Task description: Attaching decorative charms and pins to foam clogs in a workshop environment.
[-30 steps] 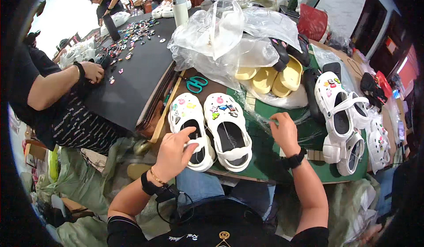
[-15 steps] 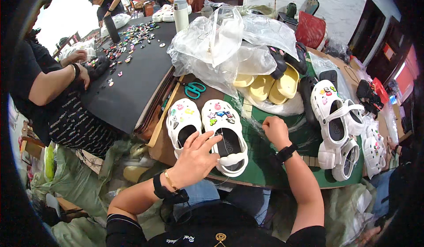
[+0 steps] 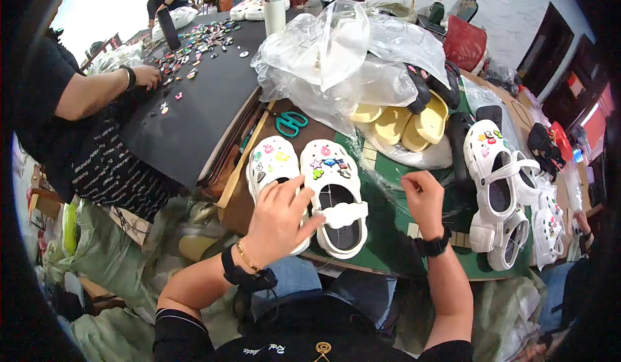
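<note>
Two white clogs studded with coloured charms lie side by side on the green mat [image 3: 388, 232]. My left hand [image 3: 279, 218] rests over the heel end of the left clog [image 3: 270, 160], its fingers spread and reaching onto the right clog [image 3: 335, 197]. My right hand [image 3: 422, 197] hovers loosely curled over the mat just right of the pair, apart from both clogs and holding nothing I can see. Both wrists wear dark bands.
Crumpled clear plastic bags [image 3: 343, 58] and yellow clogs [image 3: 404, 122] lie behind the pair, with teal scissors [image 3: 291, 122]. More white charmed clogs [image 3: 495, 181] stand at right. A person [image 3: 84, 97] at left sorts charms [image 3: 194, 45] on a black board [image 3: 194, 109].
My left hand slid from the left clog's heel toward the right clog. My right hand shifted slightly right over the mat. The view moved closer.
</note>
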`<move>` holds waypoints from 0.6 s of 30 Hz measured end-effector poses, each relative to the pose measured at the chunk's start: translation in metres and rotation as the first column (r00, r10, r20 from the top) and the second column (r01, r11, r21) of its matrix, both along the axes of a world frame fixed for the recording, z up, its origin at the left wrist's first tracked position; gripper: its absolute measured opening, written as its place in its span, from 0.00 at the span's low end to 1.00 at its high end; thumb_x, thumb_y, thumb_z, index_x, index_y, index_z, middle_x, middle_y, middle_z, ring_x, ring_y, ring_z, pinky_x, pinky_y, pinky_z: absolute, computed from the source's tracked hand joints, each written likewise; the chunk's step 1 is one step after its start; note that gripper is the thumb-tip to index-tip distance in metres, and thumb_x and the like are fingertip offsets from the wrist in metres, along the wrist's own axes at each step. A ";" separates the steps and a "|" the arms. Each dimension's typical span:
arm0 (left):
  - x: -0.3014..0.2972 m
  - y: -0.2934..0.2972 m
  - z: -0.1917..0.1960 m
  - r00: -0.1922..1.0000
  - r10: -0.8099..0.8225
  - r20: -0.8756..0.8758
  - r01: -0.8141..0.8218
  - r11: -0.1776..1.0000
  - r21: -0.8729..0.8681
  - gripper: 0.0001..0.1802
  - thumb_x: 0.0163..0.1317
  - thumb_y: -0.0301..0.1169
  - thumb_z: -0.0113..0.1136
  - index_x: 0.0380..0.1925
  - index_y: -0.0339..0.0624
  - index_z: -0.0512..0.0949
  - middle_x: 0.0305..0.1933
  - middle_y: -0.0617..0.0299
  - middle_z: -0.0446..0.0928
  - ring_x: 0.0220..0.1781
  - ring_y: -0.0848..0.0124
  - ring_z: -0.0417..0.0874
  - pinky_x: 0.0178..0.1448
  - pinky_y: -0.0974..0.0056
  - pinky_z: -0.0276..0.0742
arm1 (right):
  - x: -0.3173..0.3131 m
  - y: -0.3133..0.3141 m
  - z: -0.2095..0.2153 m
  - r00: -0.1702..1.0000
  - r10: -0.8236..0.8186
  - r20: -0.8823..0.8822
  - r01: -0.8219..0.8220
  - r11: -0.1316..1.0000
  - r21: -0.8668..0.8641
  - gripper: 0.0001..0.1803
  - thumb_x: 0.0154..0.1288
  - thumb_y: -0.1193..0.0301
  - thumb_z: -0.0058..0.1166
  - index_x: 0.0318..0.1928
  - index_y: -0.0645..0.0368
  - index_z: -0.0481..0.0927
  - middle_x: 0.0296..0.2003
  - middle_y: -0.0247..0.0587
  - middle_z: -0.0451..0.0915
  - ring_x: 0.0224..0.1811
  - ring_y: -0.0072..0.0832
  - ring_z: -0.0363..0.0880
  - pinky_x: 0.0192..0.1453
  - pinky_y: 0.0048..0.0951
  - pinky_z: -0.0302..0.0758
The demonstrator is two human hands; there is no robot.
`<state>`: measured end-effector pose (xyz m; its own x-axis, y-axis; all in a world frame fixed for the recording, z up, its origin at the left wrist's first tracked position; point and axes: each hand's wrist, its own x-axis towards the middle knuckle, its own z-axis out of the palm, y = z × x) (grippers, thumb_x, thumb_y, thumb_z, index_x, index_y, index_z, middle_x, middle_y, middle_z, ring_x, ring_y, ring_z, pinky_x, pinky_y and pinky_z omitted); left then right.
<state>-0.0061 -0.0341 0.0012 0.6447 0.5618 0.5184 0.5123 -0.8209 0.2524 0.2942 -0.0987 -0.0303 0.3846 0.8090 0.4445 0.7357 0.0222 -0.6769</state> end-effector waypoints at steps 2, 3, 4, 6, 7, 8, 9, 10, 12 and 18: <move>-0.008 0.003 0.009 0.999 0.021 0.044 -0.019 0.998 -0.062 0.27 0.55 0.39 0.68 0.53 0.38 0.74 0.56 0.46 0.76 0.55 0.49 0.77 0.59 0.49 0.70 | -0.016 -0.015 0.016 0.994 0.105 0.034 -0.108 0.986 0.128 0.04 0.54 0.82 0.61 0.32 0.61 0.81 0.29 0.40 0.80 0.32 0.36 0.79 0.36 0.33 0.74; -0.013 0.004 0.011 0.995 0.036 0.091 -0.025 0.992 -0.120 0.29 0.56 0.38 0.67 0.56 0.37 0.72 0.55 0.45 0.76 0.54 0.48 0.77 0.59 0.50 0.70 | -0.027 -0.023 0.022 0.986 0.140 0.087 -0.151 0.980 0.131 0.05 0.54 0.81 0.61 0.31 0.60 0.81 0.29 0.40 0.80 0.33 0.36 0.79 0.38 0.32 0.74; -0.019 0.006 0.011 0.994 0.057 0.089 -0.044 0.988 -0.150 0.32 0.57 0.36 0.66 0.60 0.37 0.69 0.55 0.44 0.75 0.54 0.47 0.77 0.57 0.51 0.71 | -0.037 -0.033 0.029 0.970 0.214 0.113 -0.225 0.969 0.101 0.06 0.53 0.81 0.62 0.32 0.59 0.82 0.30 0.40 0.81 0.33 0.37 0.79 0.38 0.33 0.74; -0.030 0.010 0.013 0.984 0.136 0.112 -0.114 0.977 -0.182 0.28 0.58 0.33 0.65 0.58 0.37 0.70 0.53 0.46 0.76 0.52 0.48 0.78 0.56 0.52 0.72 | -0.062 -0.048 0.037 0.924 0.358 0.137 -0.367 0.929 0.046 0.09 0.51 0.80 0.64 0.34 0.56 0.82 0.29 0.39 0.80 0.32 0.38 0.78 0.36 0.34 0.73; -0.031 0.015 0.008 0.976 0.141 0.168 -0.121 0.985 -0.124 0.26 0.59 0.33 0.64 0.57 0.37 0.71 0.52 0.49 0.77 0.51 0.50 0.78 0.54 0.52 0.72 | -0.075 -0.055 0.040 0.900 0.412 0.145 -0.418 0.908 0.019 0.10 0.50 0.80 0.65 0.35 0.55 0.82 0.29 0.39 0.80 0.32 0.39 0.78 0.35 0.35 0.73; -0.034 0.016 0.007 0.976 0.146 0.159 -0.126 0.984 -0.125 0.26 0.59 0.33 0.64 0.57 0.37 0.71 0.52 0.49 0.77 0.51 0.50 0.78 0.54 0.52 0.72 | -0.087 -0.061 0.041 0.880 0.455 0.140 -0.457 0.889 -0.018 0.12 0.49 0.80 0.66 0.36 0.55 0.82 0.28 0.38 0.79 0.31 0.39 0.77 0.35 0.36 0.73; -0.037 0.017 0.006 0.970 0.130 0.206 -0.100 0.984 -0.150 0.21 0.60 0.31 0.62 0.53 0.38 0.74 0.50 0.49 0.78 0.50 0.50 0.79 0.54 0.53 0.72 | -0.099 -0.064 0.040 0.857 0.497 0.133 -0.495 0.867 -0.055 0.13 0.48 0.79 0.66 0.37 0.55 0.82 0.28 0.38 0.78 0.30 0.40 0.77 0.34 0.37 0.72; -0.039 0.018 0.006 0.960 0.111 0.255 -0.068 0.983 -0.171 0.17 0.60 0.29 0.61 0.50 0.38 0.77 0.48 0.50 0.78 0.48 0.51 0.79 0.53 0.54 0.73 | -0.111 -0.065 0.036 0.846 0.521 0.115 -0.525 0.851 -0.002 0.13 0.48 0.78 0.66 0.37 0.55 0.81 0.26 0.39 0.77 0.29 0.40 0.76 0.33 0.37 0.72; -0.045 0.018 0.004 0.974 0.041 0.221 0.013 0.972 -0.237 0.13 0.61 0.27 0.59 0.46 0.38 0.78 0.45 0.51 0.79 0.47 0.52 0.80 0.52 0.55 0.73 | -0.132 -0.062 0.026 0.851 0.506 0.141 -0.504 0.862 -0.053 0.10 0.50 0.77 0.66 0.34 0.56 0.79 0.25 0.38 0.76 0.28 0.38 0.76 0.33 0.37 0.72; -0.051 0.021 0.009 0.983 -0.060 0.171 0.131 0.888 -0.441 0.08 0.63 0.25 0.56 0.39 0.39 0.82 0.34 0.55 0.80 0.39 0.56 0.81 0.45 0.57 0.75 | -0.166 -0.037 -0.003 0.896 0.393 0.207 -0.390 0.919 -0.055 0.07 0.52 0.76 0.64 0.31 0.57 0.78 0.23 0.40 0.75 0.27 0.39 0.76 0.32 0.38 0.72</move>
